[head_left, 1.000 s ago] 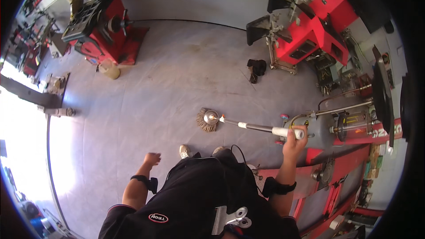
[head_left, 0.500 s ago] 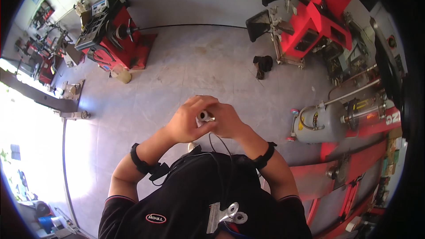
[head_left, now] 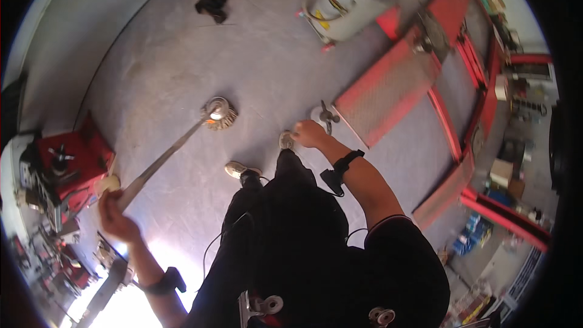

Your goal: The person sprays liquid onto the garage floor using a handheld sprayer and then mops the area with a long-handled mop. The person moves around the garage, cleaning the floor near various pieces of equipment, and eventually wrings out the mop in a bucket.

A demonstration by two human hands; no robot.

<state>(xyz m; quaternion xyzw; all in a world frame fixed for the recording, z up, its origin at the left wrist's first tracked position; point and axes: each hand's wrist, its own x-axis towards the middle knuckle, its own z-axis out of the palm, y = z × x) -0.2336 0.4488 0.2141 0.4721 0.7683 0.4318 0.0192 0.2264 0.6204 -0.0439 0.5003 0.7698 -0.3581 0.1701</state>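
Overhead view of a person in dark clothing standing on a grey concrete floor (head_left: 182, 54). The left hand (head_left: 115, 215) is closed around the near end of a long metal rod (head_left: 161, 161), at its pale grip. The rod runs up and to the right, away from that hand, to a round wire brush head (head_left: 217, 113) that sits on or just over the floor, well ahead of the left hand and to the left of the right hand.

The right hand (head_left: 308, 133) reaches forward and down with fingers curled. It lies just beside a small pale round object (head_left: 285, 140) at the person's knee; whether the hand grips it cannot be told. Just beyond the right hand, a small metal fitting (head_left: 325, 115) lies on the floor at the edge of a red ramp plate (head_left: 388, 91).

Each wrist carries a dark strap, the left wrist strap (head_left: 163, 282) and the right wrist strap (head_left: 340, 169). A pale shoe (head_left: 238, 170) shows between the two hands.

Beyond the right hand stands a grey tank (head_left: 346, 0). A red machine (head_left: 57, 164) stands close beside the left hand. A dark cloth (head_left: 212, 1) lies on the floor, far ahead of both hands.
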